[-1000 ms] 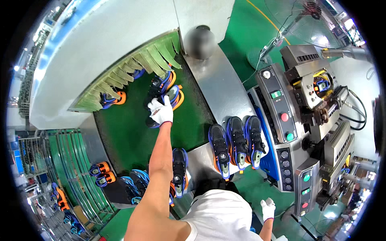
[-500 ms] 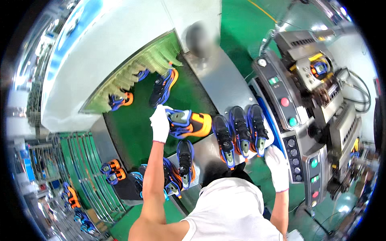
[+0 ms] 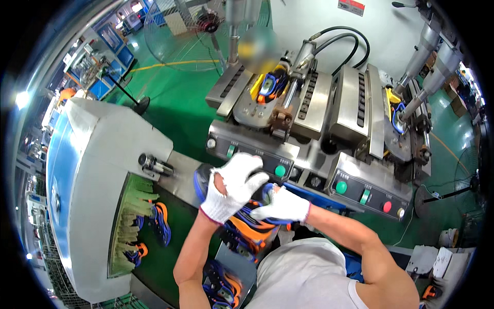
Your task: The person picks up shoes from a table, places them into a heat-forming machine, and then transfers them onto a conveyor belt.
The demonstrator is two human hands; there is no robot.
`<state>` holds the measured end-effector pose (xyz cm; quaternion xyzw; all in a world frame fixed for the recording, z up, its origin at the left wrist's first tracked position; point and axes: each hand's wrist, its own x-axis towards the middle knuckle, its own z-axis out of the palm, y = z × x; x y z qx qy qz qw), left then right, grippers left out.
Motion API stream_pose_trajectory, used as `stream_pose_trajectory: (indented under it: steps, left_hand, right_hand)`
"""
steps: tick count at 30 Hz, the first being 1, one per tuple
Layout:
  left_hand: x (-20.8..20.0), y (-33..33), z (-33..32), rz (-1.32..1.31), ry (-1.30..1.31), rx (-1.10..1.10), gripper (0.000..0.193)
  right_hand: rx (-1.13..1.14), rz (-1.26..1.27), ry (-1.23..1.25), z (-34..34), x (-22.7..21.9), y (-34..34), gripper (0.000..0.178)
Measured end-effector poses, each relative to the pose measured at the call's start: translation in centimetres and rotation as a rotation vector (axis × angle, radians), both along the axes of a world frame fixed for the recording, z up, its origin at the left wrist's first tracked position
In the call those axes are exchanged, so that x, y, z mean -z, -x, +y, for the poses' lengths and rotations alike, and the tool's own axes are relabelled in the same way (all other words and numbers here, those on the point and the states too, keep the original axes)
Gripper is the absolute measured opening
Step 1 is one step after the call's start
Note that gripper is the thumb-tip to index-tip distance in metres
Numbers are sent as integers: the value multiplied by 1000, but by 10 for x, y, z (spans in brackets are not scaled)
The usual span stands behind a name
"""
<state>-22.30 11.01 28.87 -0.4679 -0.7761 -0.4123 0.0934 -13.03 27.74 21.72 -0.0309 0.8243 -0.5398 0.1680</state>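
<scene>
My right hand (image 3: pixel 283 207), in a white glove, is closed on a blue, black and orange sports shoe (image 3: pixel 248 232), with thumb and fingers around its upper. Its orange sole faces the near left. My left hand (image 3: pixel 234 186), gloved in white with bare skin showing through a gap, is just left of it. The left thumb stands apart from the stretched fingers, over a black shoe (image 3: pixel 202 180) with a blue rim, largely covered by the glove. Whether the left hand touches that shoe is hidden. More shoes (image 3: pixel 221 284) are below my left forearm.
Left, a white machine (image 3: pixel 92 190) has a green strip curtain (image 3: pixel 128 226) over a belt (image 3: pixel 172 262) carrying shoes. Ahead is a metal press (image 3: pixel 309 103) with a shoe (image 3: pixel 272 85) in its station and control panels (image 3: pixel 368 188) facing me. A fan (image 3: pixel 180 36) stands behind.
My view has turned right toward the press. The left hand has left the shoe it held above the belt, or brought it along; I cannot tell. Both hands are now close together.
</scene>
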Motion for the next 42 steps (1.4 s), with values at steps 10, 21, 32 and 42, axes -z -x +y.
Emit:
stream_pose_trajectory:
  steps: [10, 21, 32, 42]
  left_hand:
    - [60, 281, 173, -113, 404, -387, 80]
    - [96, 363, 264, -258, 710, -501, 79]
    - [-15, 175, 50, -528, -97, -425, 46]
    - [109, -79, -152, -831, -16, -1409, 75]
  right_hand:
    - [785, -319, 1222, 143, 4, -113, 72]
    - [1069, -70, 1188, 174, 2, -124, 75]
    - [967, 63, 1169, 150, 5, 16, 38]
    - [995, -54, 730, 169, 46, 384, 28]
